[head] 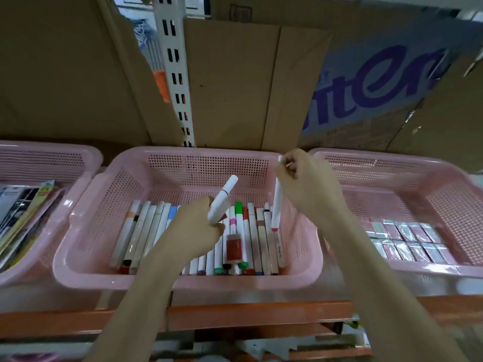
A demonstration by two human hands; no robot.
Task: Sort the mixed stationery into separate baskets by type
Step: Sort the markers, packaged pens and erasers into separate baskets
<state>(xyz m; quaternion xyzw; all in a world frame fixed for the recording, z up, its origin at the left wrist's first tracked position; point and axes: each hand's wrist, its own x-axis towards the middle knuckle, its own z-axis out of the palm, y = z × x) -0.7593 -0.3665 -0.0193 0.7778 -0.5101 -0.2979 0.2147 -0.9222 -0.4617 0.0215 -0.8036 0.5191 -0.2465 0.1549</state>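
A pink middle basket [86,246] holds several white markers [146,231] lying side by side, with a small red box [234,247] on top of them. My left hand [196,228] grips a white marker [223,198] that tilts up to the right above the pile. My right hand [308,184] pinches the top of another white marker [276,205], which hangs almost upright with its red-banded end just over the basket's right side.
The left pink basket [78,163] holds flat packets and booklets [23,212]. The right pink basket [444,184] holds rows of small pink boxes [407,239]. Cardboard boxes [230,82] and a slotted shelf upright [175,74] stand close behind. An orange shelf edge [248,312] runs below.
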